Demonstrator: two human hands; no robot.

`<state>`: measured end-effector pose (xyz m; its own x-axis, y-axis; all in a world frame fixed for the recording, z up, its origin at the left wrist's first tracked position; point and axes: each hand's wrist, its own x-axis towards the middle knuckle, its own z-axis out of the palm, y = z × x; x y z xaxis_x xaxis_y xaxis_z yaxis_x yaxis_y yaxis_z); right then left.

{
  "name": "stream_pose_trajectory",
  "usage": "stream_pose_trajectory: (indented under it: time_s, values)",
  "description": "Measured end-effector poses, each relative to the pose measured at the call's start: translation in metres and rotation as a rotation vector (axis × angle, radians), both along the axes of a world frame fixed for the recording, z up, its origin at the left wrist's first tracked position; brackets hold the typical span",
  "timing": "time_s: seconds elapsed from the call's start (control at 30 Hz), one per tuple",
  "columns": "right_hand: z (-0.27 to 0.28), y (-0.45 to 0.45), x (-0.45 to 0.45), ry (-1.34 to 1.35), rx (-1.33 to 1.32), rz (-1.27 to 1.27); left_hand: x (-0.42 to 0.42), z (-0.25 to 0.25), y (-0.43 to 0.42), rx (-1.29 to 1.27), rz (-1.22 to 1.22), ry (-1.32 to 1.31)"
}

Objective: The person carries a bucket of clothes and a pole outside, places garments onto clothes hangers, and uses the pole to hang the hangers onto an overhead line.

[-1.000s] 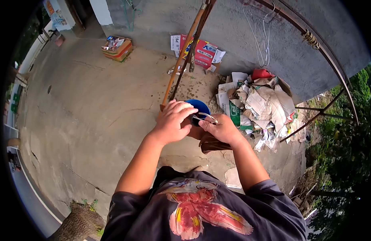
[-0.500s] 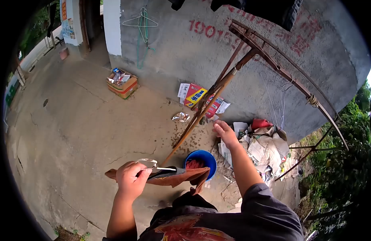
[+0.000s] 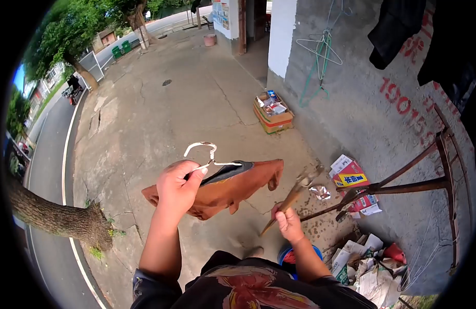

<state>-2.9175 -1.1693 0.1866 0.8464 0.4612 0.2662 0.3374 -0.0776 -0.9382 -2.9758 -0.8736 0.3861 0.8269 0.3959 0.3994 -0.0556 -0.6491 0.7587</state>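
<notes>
My left hand is closed around a white clothes hanger, its hook pointing up and left. From the hanger droops a brown garment with a dark collar area. My right hand is wrapped around a wooden pole, held at a slant. The pole's upper end, out beyond my fist, looks forked but is blurred. Partly behind my right forearm stands a blue bucket with reddish cloth in it.
A rusty frame leans by the grey wall on the right. Near it lie a flattened red box, crumpled foil and a heap of paper and sacks. Farther back sits a filled carton. A tree trunk and road border the left.
My right hand, previously reaching out with nothing clear in it, now grips the wooden pole, which is away from the frame. The view has turned left; the garment hangs clear of the bucket.
</notes>
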Motion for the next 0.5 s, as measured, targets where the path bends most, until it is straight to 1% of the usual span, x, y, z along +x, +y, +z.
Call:
stream_pose_trajectory:
  time_s: [0.03, 0.07, 0.1, 0.13, 0.2, 0.23, 0.27, 0.33, 0.37, 0.4, 0.47, 0.5]
  values:
    - [0.017, 0.03, -0.01, -0.013, 0.004, 0.12, 0.004, 0.007, 0.001, 0.011, 0.038, -0.012]
    - [0.012, 0.052, -0.014, 0.092, 0.025, 0.236, 0.01, 0.015, 0.002, -0.04, 0.056, -0.034]
    - [0.023, 0.07, -0.011, 0.045, 0.022, 0.308, 0.015, 0.022, 0.005, -0.089, 0.069, -0.063]
    - [0.023, 0.085, -0.005, 0.022, 0.031, 0.331, 0.021, 0.026, 0.011, -0.076, 0.089, -0.085]
    - [0.017, 0.109, 0.007, 0.152, 0.023, 0.318, 0.033, 0.026, 0.025, -0.172, 0.021, -0.161]
    - [0.014, 0.12, 0.016, 0.187, 0.057, 0.296, 0.041, 0.026, 0.03, -0.175, 0.049, -0.229]
    - [0.013, 0.128, 0.026, 0.172, 0.059, 0.306, 0.048, 0.027, 0.036, -0.169, 0.056, -0.245]
    - [0.02, 0.139, 0.04, 0.223, 0.074, 0.29, 0.062, 0.027, 0.049, -0.203, 0.061, -0.28]
    - [0.021, 0.142, 0.046, 0.243, 0.054, 0.299, 0.069, 0.028, 0.055, -0.181, 0.076, -0.258]
    - [0.02, 0.147, 0.054, 0.234, 0.051, 0.298, 0.077, 0.027, 0.063, -0.183, 0.075, -0.267]
    - [0.015, 0.16, 0.069, 0.089, -0.078, 0.227, 0.096, 0.023, 0.08, -0.198, 0.082, -0.248]
    - [0.014, 0.169, 0.075, 0.083, -0.08, 0.215, 0.105, 0.021, 0.091, -0.201, 0.07, -0.253]
